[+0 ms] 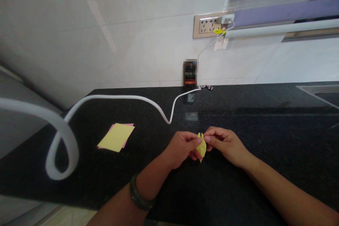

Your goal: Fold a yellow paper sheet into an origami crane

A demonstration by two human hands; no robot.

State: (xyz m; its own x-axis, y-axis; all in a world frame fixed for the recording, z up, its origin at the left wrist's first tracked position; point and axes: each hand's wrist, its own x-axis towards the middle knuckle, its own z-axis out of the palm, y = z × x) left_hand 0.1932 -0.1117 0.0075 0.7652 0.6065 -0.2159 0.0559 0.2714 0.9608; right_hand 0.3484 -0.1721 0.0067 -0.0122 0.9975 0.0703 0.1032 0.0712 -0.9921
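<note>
A small folded piece of yellow paper (pixel 202 148) is held just above the dark countertop, its pointed end downward and two small tips at the top. My left hand (pixel 184 147) pinches it from the left, thumb across its front face. From the right, the thumb and fingertips of my right hand (pixel 225 143) are pressed together at its upper right edge. Its back is hidden from me. Off to the left lie flat sheets of yellow paper (pixel 116 137), with pink paper (pixel 129 126) showing beneath.
A thick white cable (pixel 119 97) loops over the black speckled countertop (pixel 148 190) at left. Against the tiled wall leans a phone-like dark device (pixel 190 74). Above it is a wall socket (pixel 209 25) with a plugged-in charger. A recessed metal rim (pixel 312 90) lies far right.
</note>
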